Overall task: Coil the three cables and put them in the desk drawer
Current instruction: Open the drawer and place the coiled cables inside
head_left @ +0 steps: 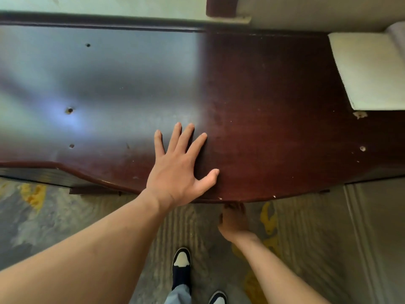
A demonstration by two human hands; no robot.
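My left hand (pixel 182 170) lies flat on the dark red wooden desk (pixel 274 110), fingers spread, holding nothing. My right hand (pixel 234 220) reaches under the desk's curved front edge, its fingertips hidden beneath the top. Whether it grips anything there cannot be seen. No cable shows on the desk. The drawer itself is hidden under the desktop, apart from a dark strip (pixel 94 190) below the edge at the left.
A white ridged object (pixel 368 69) sits at the desk's back right corner. A pale wall runs behind the desk. Several small holes and chips mark the top. Below are patterned carpet (pixel 65 216) and my shoes (pixel 182 266).
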